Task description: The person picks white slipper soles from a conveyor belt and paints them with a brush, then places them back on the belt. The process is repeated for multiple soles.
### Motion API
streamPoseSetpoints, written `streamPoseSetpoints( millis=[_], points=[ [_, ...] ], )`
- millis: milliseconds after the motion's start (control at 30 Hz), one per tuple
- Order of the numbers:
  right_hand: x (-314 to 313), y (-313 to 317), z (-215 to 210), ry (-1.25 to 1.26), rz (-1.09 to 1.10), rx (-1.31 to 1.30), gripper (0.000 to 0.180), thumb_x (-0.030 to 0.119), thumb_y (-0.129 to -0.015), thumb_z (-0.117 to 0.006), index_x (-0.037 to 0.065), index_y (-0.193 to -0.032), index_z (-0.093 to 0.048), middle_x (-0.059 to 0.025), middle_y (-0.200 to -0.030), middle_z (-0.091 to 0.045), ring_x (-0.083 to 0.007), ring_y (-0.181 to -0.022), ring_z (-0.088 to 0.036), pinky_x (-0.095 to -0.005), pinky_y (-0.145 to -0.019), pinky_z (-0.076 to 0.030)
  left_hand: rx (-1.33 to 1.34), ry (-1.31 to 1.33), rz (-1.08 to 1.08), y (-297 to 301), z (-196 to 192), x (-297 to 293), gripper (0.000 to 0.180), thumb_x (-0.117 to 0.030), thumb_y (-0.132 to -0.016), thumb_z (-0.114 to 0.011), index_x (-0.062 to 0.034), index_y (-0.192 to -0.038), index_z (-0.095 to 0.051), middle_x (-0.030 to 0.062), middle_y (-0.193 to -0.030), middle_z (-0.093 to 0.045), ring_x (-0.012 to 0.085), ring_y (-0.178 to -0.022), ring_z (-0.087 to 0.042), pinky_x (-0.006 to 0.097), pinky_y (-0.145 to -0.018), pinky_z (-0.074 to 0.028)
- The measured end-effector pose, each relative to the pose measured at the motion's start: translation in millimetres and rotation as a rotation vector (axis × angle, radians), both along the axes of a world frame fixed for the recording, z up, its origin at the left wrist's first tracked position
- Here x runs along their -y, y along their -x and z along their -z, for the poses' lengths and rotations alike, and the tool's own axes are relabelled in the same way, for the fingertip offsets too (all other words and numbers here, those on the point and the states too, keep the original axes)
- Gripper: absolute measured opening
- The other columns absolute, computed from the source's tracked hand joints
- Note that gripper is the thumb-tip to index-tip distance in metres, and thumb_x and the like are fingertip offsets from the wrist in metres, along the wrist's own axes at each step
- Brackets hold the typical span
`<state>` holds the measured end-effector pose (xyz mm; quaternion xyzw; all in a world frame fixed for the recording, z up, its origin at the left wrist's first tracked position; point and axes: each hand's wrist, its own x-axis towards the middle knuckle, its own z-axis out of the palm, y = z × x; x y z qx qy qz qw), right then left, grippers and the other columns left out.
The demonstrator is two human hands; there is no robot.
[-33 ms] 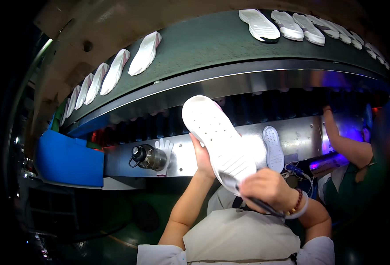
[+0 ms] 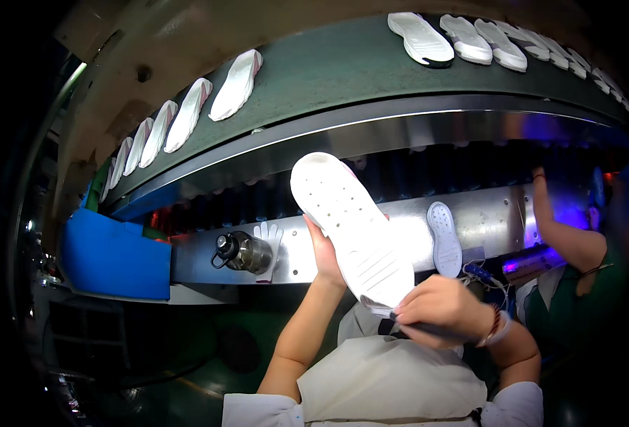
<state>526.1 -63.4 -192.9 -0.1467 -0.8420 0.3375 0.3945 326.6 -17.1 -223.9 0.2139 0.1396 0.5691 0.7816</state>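
White sole (image 2: 353,231) at frame centre, left hand (image 2: 325,252) clasping its edge, right hand (image 2: 442,309) closed around a dark tool (image 2: 428,329) at its heel.

Ahead of me a dark green conveyor belt (image 2: 343,71) curves across the upper view, carrying white soles in two rows. Below it I see a polished steel rail (image 2: 371,132), then a dark slatted band, then a steel shelf (image 2: 492,220) with a metal flask (image 2: 243,252) and a white glove (image 2: 267,238) resting on it. A blue bin (image 2: 115,260) sits at the left. Purple light glows at the right, near a co-worker's arm (image 2: 563,231). The floor (image 2: 179,356) below is dim and greenish.
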Motion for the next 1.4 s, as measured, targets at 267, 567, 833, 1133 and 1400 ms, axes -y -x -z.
streamPoseSetpoints(
  millis=[267,567,833,1133,1400],
  points=[
    [-14.6,12.7,1.9,0.198,-0.065,-0.224,0.017,0.002,-0.063,-0.065,0.005,-0.079,-0.060,-0.0091,-0.081,-0.060,-0.0201,-0.079,-0.057,-0.0287,-0.073,-0.044,0.051,0.026,-0.089,-8.7,-10.3,1.0,0.078,-0.068,-0.073,-0.024,-0.0095,-0.124,-0.029,0.0175,-0.114,-0.045,0.0370,-0.102,-0.045,0.049,-0.084,-0.039],
    [-28.9,-15.9,21.6,0.292,-0.165,-0.197,0.018,0.003,-0.064,-0.067,0.005,-0.082,-0.064,-0.0050,-0.087,-0.062,-0.0179,-0.097,-0.048,-0.0275,-0.081,-0.039,-0.001,-0.175,-0.145,1.5,-28.2,-8.1,0.078,-0.067,-0.074,-0.026,-0.0087,-0.124,-0.030,0.0180,-0.115,-0.044,0.0371,-0.104,-0.043,0.050,-0.086,-0.038],
    [-21.3,11.9,27.2,1.112,-0.114,-0.825,0.019,-0.008,-0.065,-0.057,-0.003,-0.083,-0.055,-0.0188,-0.089,-0.058,-0.0242,-0.088,-0.056,-0.0345,-0.084,-0.042,0.065,-0.220,-0.182,-29.3,-29.5,24.7,0.093,-0.075,-0.068,-0.011,-0.0072,-0.131,-0.012,0.0134,-0.132,-0.024,0.0331,-0.116,-0.033,0.045,-0.096,-0.027],
    [-26.5,5.3,13.8,0.519,-0.073,-0.458,0.020,-0.001,-0.066,-0.064,0.002,-0.085,-0.061,-0.0083,-0.081,-0.061,-0.0160,-0.074,-0.056,-0.0254,-0.071,-0.044,-0.106,0.006,-0.214,-19.6,-18.9,19.3,0.070,-0.057,-0.079,-0.028,-0.0070,-0.127,-0.026,0.0176,-0.124,-0.036,0.0366,-0.106,-0.043,0.053,-0.087,-0.034],
    [-59.4,-15.7,4.3,0.466,-0.297,-0.209,0.020,-0.001,-0.067,-0.063,-0.001,-0.087,-0.060,-0.0115,-0.087,-0.062,-0.0182,-0.081,-0.060,-0.0268,-0.073,-0.047,-0.331,-0.070,-0.056,-1.7,-32.2,18.9,0.057,-0.038,-0.081,-0.034,0.0017,-0.121,-0.032,0.0182,-0.114,-0.046,0.0258,-0.101,-0.049,0.035,-0.087,-0.039]
  ],
)
